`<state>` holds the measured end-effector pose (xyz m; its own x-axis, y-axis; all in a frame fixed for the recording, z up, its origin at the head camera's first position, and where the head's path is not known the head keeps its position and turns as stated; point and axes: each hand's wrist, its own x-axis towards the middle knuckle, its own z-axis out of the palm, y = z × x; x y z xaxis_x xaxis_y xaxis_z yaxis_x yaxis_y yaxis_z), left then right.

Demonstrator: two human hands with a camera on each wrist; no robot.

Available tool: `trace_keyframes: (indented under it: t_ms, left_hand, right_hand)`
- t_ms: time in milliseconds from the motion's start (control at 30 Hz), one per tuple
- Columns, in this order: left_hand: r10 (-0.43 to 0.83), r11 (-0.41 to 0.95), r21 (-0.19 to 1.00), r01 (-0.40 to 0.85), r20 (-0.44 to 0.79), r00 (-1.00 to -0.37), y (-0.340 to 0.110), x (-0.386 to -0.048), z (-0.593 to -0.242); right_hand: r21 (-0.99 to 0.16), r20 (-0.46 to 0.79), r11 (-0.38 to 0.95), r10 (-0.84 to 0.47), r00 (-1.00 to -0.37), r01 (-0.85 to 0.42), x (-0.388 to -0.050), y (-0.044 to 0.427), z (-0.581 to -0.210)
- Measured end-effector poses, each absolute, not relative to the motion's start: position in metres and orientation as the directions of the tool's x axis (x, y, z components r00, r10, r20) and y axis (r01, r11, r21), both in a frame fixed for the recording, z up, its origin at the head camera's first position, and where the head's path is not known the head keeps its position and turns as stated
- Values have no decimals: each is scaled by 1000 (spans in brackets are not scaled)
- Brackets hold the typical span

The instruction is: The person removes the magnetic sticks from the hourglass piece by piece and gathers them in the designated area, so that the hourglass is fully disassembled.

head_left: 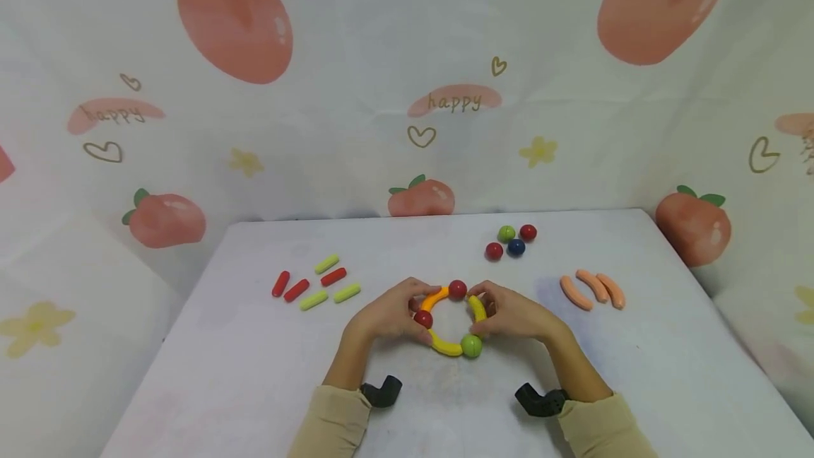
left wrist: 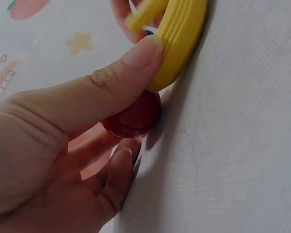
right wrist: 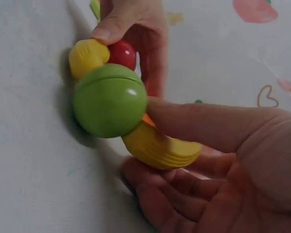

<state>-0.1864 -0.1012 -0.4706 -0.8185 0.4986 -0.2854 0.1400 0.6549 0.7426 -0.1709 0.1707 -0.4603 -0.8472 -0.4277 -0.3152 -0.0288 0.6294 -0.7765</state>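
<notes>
In the head view a ring is formed by a red ball (head_left: pixel 457 290), an orange curved toy stick (head_left: pixel 435 298), another red ball (head_left: pixel 422 319), a yellow curved stick (head_left: pixel 447 347), a green ball (head_left: pixel 471 345) and a second yellow curved stick (head_left: pixel 477 308). My left hand (head_left: pixel 396 311) holds the ring's left side, its thumb on the lower yellow stick and fingers around the left red ball (left wrist: pixel 133 116). On the other side my right hand (head_left: pixel 511 311) grips the right yellow stick (right wrist: pixel 157 148), thumb beside the green ball (right wrist: pixel 110 100). Some fingertips are hidden.
Short red sticks (head_left: pixel 296 290) and light green sticks (head_left: pixel 314 300) lie to the left on the white table (head_left: pixel 210 380). Several loose balls, one of them blue (head_left: pixel 516 247), sit behind the ring. Curved peach sticks (head_left: pixel 576 293) lie at the right. A printed curtain (head_left: pixel 356 41) hangs behind.
</notes>
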Motion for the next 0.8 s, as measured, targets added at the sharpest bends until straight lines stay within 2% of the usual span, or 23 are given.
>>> trace_keyframes:
  t_ms: [133,400,600,667,800]
  left_hand:
    - [496,657,742,137,-288,-820,-102,-186,-470]
    - [500,660,738,138,-295,-814,-99,-186,-468]
    - [492,660,740,129,-296,-819,-98,-185,-466]
    - [485,663,739,121,-300,-821,-99,-184,-466]
    - [478,664,738,119,-297,-827,-103,-182,-465]
  right_hand:
    - [-766,-320,641,-453,-832,-54,-171,170,-458]
    - [-709,-286,705,-260,-922,20,-172,172,-457]
    - [-611,-185,791,-184,-965,-33,-171,210,-436]
    - [-571,-165,821,-131,-978,-13,-170,224,-431]
    - [-528,-201,845,-23,-979,88,-170,241,-429]
